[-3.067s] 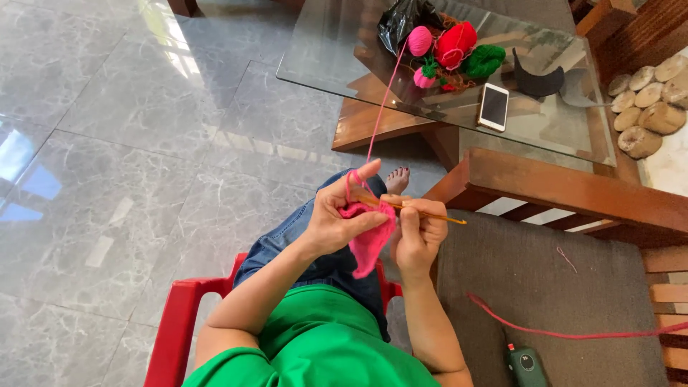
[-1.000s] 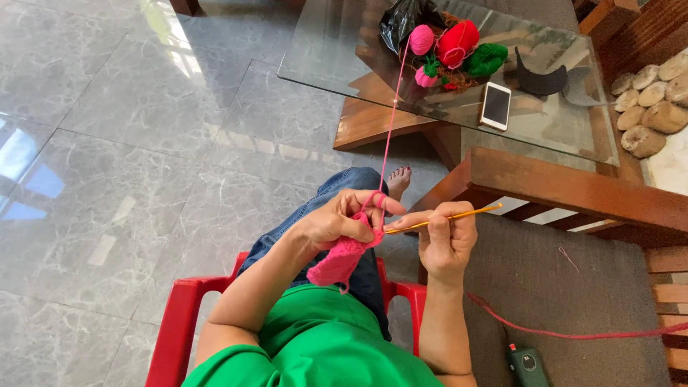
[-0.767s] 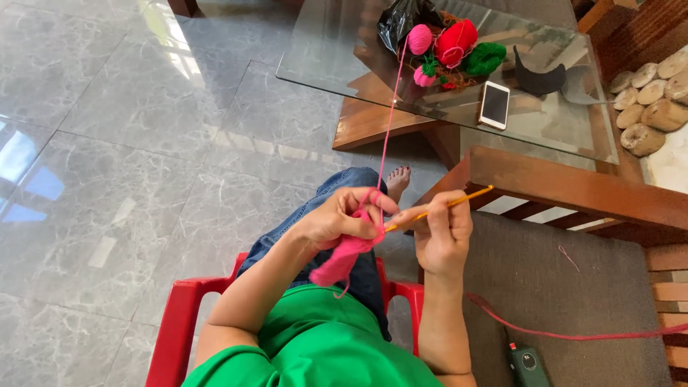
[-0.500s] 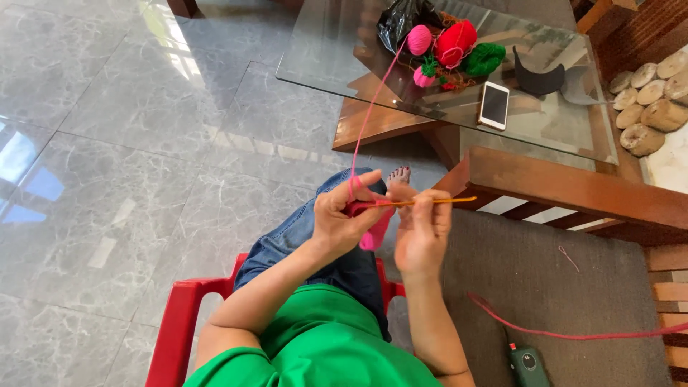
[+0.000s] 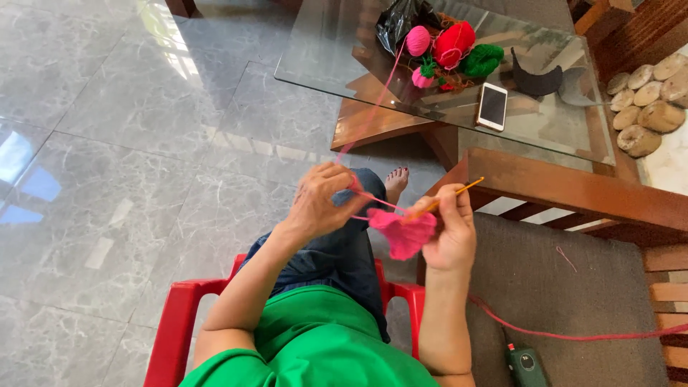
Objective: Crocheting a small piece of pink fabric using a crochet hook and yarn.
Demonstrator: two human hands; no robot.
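My right hand (image 5: pixel 450 233) grips a yellow crochet hook (image 5: pixel 459 193) and pinches a small pink crocheted piece (image 5: pixel 403 231) that hangs from its fingers. My left hand (image 5: pixel 322 201) is a little apart to the left, fingers curled around the pink yarn strand (image 5: pixel 373 107). That strand runs up to a pink yarn ball (image 5: pixel 418 40) on the glass table (image 5: pixel 322 57). Both hands are above my lap, in blue jeans.
On the glass table lie red (image 5: pixel 454 43) and green (image 5: pixel 481 59) yarn balls, a black bag (image 5: pixel 401 18) and a white phone (image 5: pixel 492 106). I sit on a red plastic chair (image 5: pixel 175 330). A wooden bench with a grey cushion (image 5: pixel 566 301) is at the right, with a red cord and a small green device (image 5: pixel 525 364).
My left hand has pulled away to the left, drawing the yarn out. The pink piece now hangs from my right hand, and the hook tilts up to the right.
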